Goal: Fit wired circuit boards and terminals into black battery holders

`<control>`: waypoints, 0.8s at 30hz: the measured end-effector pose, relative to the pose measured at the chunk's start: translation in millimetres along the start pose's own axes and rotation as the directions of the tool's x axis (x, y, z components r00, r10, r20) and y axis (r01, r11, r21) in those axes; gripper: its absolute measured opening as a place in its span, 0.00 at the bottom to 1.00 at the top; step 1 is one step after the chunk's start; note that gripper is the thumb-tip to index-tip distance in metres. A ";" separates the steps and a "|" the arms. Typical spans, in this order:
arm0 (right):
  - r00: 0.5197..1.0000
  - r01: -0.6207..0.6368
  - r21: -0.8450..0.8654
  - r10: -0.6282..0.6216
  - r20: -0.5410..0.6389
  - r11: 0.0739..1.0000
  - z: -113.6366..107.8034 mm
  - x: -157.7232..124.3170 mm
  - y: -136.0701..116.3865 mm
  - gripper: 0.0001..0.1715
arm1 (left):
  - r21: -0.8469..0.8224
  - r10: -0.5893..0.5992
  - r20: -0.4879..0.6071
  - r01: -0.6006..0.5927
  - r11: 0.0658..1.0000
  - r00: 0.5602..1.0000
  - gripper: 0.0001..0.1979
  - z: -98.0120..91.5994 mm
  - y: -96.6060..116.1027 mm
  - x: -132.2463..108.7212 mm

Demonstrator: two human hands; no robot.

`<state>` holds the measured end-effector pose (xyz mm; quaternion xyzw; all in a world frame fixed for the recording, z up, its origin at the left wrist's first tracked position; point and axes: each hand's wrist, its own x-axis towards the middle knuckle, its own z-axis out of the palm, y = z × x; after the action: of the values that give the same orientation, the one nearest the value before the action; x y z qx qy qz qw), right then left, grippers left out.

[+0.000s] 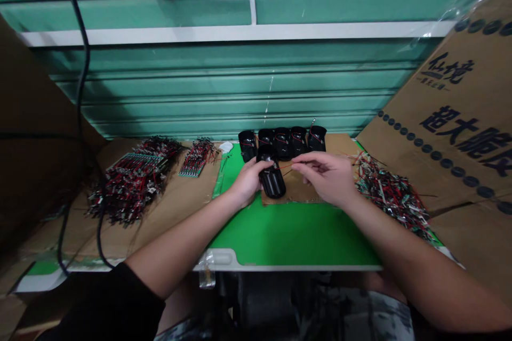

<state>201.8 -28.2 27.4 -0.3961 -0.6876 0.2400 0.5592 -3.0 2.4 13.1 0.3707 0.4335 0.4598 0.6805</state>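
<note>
The black casing (274,184) is at the middle of the bench (304,237), over the left part of a cardboard sheet (304,189) and on the near side of a row of similar casings (282,146). Its long axis runs mainly near to far, turned a little so that the far end sits left of the near end. The smooth, rounded end points near; the other points far, toward the row. Whether it touches the sheet cannot be told.

The left hand (248,182) grips it from the left, thumb laid over its upper face, the other fingers mostly hidden. The right hand (330,177), just to the right, has its grip pressed together at thumb and forefinger, pinching a red wire (285,166) that stretches roughly left to right from the casing.

The five casings in the row stand side by side at the far edge, their flared ends pointing far.
</note>
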 end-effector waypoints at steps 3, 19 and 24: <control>0.982 -0.157 0.118 0.167 -0.084 0.981 0.6 3.8 4.0 0.08 | 0.006 0.011 0.080 -0.012 1.000 0.997 0.23 0.6 -0.7 -2.1; 0.974 -0.129 0.072 0.140 -0.179 0.989 14.6 -0.8 8.5 0.10 | 0.299 -0.129 0.418 -0.002 0.954 0.899 0.27 1.4 -5.9 -13.4; 0.970 -0.139 0.095 0.155 -0.187 0.986 17.0 -2.2 11.0 0.10 | 0.304 -0.151 0.413 0.020 0.952 0.898 0.27 1.8 -7.5 -12.8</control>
<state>188.6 -21.8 13.3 -0.4445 -0.5881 0.2688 0.6199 -1.6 -12.2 10.2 0.5399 0.3514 0.2666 0.7169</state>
